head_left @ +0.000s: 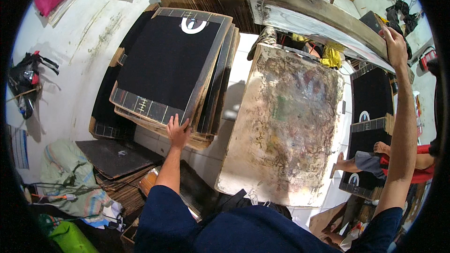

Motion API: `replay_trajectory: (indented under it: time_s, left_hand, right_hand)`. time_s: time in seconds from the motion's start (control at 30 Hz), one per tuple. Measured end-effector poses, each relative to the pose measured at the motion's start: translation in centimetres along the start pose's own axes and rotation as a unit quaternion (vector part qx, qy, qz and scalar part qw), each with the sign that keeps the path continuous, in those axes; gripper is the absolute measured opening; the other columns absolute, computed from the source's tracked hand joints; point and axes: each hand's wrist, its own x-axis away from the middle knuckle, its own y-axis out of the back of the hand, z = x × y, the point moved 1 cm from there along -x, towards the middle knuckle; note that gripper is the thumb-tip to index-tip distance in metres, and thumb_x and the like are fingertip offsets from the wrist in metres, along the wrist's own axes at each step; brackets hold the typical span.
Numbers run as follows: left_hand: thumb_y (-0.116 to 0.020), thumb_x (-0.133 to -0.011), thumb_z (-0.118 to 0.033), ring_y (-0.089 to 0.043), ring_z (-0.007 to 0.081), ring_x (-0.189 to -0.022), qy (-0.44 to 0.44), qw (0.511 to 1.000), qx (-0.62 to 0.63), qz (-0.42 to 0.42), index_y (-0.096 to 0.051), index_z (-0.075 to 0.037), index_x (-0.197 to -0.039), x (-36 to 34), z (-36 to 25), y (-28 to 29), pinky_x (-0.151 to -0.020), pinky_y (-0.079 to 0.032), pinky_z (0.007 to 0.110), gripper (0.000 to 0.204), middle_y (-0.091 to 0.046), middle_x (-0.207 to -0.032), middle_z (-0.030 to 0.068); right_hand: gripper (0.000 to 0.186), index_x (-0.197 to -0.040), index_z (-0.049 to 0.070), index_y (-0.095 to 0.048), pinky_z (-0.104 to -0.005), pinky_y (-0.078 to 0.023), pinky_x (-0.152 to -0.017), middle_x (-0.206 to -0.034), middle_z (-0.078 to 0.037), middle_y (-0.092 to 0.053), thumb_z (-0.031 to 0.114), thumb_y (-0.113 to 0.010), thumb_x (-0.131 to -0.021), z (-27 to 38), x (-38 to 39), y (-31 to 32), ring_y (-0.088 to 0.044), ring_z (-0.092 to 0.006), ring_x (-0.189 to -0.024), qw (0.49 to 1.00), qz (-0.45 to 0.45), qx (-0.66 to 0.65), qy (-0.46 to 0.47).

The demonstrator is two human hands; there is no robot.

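Left hand: the left hand (179, 132) is resting on the near edge of the top board, fingers spread fairly wide, gripping nothing closed.
Top board: the board (143, 104) is lying uppermost on the stack at the person's left, carrying a stretched black cloth (161, 61) with a white rounded print (194, 26) near its far edge.
Stack: more boards (218, 89) are showing beneath, their edges sitting unevenly.
Right hand: the right hand (394, 48) is reaching far out to the right end of the long frame, fingers bent; contact is partly hidden, so cannot tell how firmly it is closing.
Frame: the long wooden frame (318, 14) is standing tilted beyond the table, its pale underside facing the person.
Table: the paint-stained table (286, 126) is standing between the stack and more black-covered boards (371, 91) at the right.
Co-worker: a person in a red garment (423, 164) is sitting or crouching at the right, posture partly cut off.
Far side: a camouflage-patterned trouser leg (262, 41) is showing beside the table's far corner.
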Motion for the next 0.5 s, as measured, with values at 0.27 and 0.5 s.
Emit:
replay_trajectory:
  time_s: [0.27, 0.5]
  left_hand:
    - [-0.091, -0.073, -0.027, -0.035, 0.0438, -0.149, -0.014, 0.998, 0.038, 0.044, -0.063, -0.031, -0.144, -1.6, 1.3, 2.7, -0.118, -0.031, 0.058, 0.076, -0.040, -0.162, 0.0214]
    - [-0.069, -0.085, 0.004, -0.021, 0.0497, -0.157, -0.138, 0.963, -0.061, 0.221, -0.038, -0.033, -0.162, -2.6, 0.2, 5.0, -0.116, -0.029, 0.074, 0.091, -0.023, -0.169, 0.0258]
  right_hand:
    - [0.056, -0.110, 0.002, -0.076, -0.0357, -0.051, -0.088, -0.100, -0.015, -0.077, 0.053, -0.054, -0.101, 0.2, 0.2, 0.4, -0.072, -0.0242, -0.097, 1.000, 0.009, -0.020, -0.001]
    - [0.060, -0.113, 0.005, -0.077, -0.0374, -0.052, -0.087, -0.102, -0.015, -0.078, 0.058, -0.053, -0.099, 0.6, 0.4, 0.4, -0.073, -0.0261, -0.097, 1.000, 0.000, 0.001, -0.022]
